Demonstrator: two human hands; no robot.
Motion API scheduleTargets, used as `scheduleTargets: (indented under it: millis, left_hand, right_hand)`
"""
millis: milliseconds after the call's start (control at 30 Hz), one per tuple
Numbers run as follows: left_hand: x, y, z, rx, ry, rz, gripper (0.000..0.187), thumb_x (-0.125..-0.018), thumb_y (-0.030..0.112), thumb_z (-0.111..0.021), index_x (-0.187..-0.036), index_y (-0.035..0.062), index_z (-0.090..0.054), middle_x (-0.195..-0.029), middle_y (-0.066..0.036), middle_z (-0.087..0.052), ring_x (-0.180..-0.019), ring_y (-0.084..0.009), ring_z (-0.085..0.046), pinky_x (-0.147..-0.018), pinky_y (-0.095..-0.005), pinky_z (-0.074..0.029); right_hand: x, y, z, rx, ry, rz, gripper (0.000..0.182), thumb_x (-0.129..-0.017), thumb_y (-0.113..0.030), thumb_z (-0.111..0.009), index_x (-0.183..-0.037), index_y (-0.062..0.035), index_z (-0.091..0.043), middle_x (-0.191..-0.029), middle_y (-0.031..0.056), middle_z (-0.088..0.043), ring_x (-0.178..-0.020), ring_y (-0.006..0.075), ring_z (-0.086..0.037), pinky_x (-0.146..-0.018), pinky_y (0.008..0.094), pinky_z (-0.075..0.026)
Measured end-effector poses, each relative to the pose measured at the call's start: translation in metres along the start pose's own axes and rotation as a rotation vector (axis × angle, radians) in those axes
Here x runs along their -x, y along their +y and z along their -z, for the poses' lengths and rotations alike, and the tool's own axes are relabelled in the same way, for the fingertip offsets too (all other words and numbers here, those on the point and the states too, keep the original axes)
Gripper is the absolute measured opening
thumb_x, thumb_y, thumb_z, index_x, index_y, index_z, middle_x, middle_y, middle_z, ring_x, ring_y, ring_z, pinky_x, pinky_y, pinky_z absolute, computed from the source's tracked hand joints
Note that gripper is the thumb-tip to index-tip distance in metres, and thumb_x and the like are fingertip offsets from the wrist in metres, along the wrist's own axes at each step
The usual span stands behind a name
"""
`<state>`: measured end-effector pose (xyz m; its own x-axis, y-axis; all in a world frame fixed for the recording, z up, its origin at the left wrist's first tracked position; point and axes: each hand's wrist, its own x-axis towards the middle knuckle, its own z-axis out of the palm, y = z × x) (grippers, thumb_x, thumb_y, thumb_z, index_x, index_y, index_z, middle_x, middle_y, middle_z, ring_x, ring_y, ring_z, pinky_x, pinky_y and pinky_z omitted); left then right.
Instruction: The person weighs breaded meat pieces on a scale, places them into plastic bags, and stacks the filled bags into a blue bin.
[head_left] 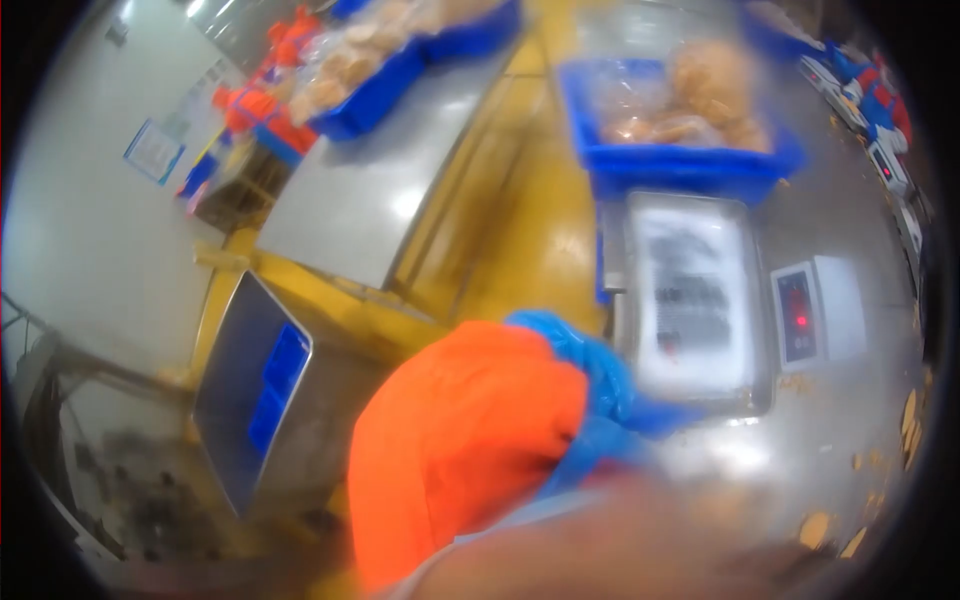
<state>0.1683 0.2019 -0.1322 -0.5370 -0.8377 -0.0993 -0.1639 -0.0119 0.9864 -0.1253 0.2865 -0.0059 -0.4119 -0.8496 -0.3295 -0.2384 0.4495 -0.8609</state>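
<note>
An orange sleeve [460, 430] with a blue plastic cover over its forearm rises from the bottom middle. At its end, my left hand [665, 415] shows as a blurred blue shape near the lower left edge of a metal tray [765, 350]. Its fingers cannot be made out, nor can anything in them. A white sheet or surface [690, 300] with dark smudges lies inside the tray. My right hand is not in view. Something brownish and blurred fills the bottom edge.
A scale [800, 315] with red digits stands right of the tray. Beyond it is a blue crate [680, 160] of bagged tan pieces. Loose pieces [815, 530] lie lower right. At left are a metal bin [300, 400], a steel table [350, 200] and people in orange.
</note>
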Motion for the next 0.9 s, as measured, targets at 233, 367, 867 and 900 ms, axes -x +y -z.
scheduleTargets:
  millis: [233, 367, 867, 900]
  left_hand:
    - [0.008, 0.031, 0.01, -0.351, 0.093, -0.209, 0.072, -0.073, 0.006, -0.05, -0.139, -0.0007, -0.023, -0.142, -0.024, -0.025, -0.133, -0.0366, -0.024, -0.109, -0.0421, -0.02]
    - [0.005, 0.029, 0.022, -0.177, -0.068, -0.218, 0.067, -0.079, 0.013, -0.051, -0.138, -0.0022, -0.023, -0.14, -0.024, -0.027, -0.131, -0.0365, -0.026, -0.108, -0.0416, -0.021]
    - [-0.027, 0.086, 0.15, -1.306, -0.076, -0.53, 0.074, -0.081, 0.048, -0.058, -0.136, 0.0064, -0.034, -0.141, -0.017, -0.032, -0.133, -0.0345, -0.023, -0.109, -0.0474, -0.015]
    - [-0.028, 0.065, 0.16, -1.291, -0.086, -0.578, 0.067, -0.083, 0.043, -0.056, -0.134, 0.0028, -0.038, -0.139, -0.02, -0.034, -0.132, -0.0348, -0.025, -0.107, -0.0494, -0.016]
  right_hand:
    - [0.059, -0.017, -0.007, 0.299, 0.169, 0.554, 0.073, -0.071, -0.017, -0.071, -0.133, 0.0028, -0.036, -0.13, 0.0195, -0.043, -0.118, 0.0341, -0.044, -0.1, 0.0402, -0.034]
    - [0.07, -0.03, -0.043, 0.165, 0.206, 0.429, 0.072, -0.065, -0.006, -0.069, -0.132, -0.0052, -0.044, -0.118, 0.017, -0.056, -0.106, 0.0315, -0.054, -0.092, 0.0371, -0.042]
    - [0.084, -0.027, -0.058, 0.287, 0.184, 0.416, 0.065, -0.065, -0.011, -0.069, -0.126, -0.0105, -0.049, -0.117, 0.0164, -0.054, -0.099, 0.0354, -0.054, -0.086, 0.0412, -0.044]
    - [0.082, -0.025, -0.061, 0.365, 0.183, 0.414, 0.065, -0.065, -0.011, -0.069, -0.127, -0.0106, -0.048, -0.117, 0.0165, -0.053, -0.1, 0.0353, -0.054, -0.086, 0.0408, -0.044]
